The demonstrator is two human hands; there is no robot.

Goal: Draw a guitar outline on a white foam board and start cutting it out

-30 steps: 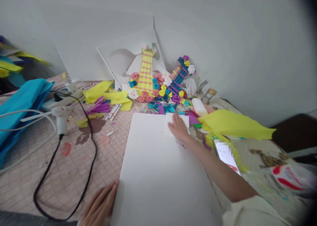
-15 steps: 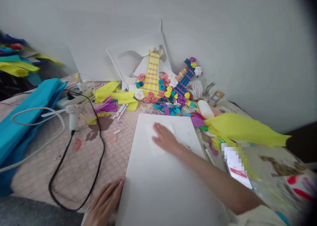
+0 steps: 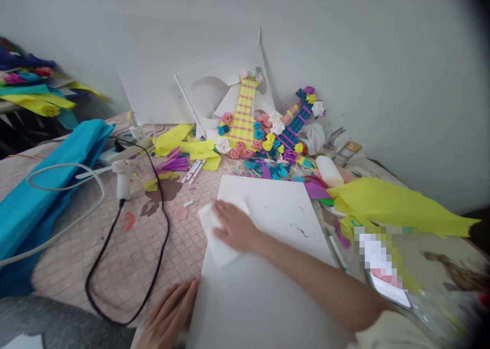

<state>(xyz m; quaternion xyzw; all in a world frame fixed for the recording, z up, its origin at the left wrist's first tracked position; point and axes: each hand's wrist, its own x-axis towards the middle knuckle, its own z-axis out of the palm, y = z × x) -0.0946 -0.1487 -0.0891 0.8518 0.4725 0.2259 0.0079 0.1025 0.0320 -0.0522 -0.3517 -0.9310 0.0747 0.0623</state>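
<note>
A large white board (image 3: 268, 282) lies flat on the table in front of me. My right hand (image 3: 235, 226) presses a small white sheet, paper or cloth I cannot tell (image 3: 216, 237), onto the board's left edge, fingers laid flat over it. My left hand (image 3: 170, 316) rests with fingers stretched out against the board's near left corner, holding nothing. Small reddish marks (image 3: 300, 230) show on the board to the right of my right hand.
A white glue gun (image 3: 122, 178) with a black cable (image 3: 99, 267) lies left. Colourful paper-flower guitar crafts (image 3: 248, 119) lean on the wall. Yellow paper (image 3: 390, 201), blue paper (image 3: 42, 185), markers (image 3: 195, 170), a white bottle (image 3: 329, 171) and a phone (image 3: 386, 272) surround the board.
My right hand has slid the small white sheet from the board's far right corner across to its left edge. The left hand has stayed at the near corner.
</note>
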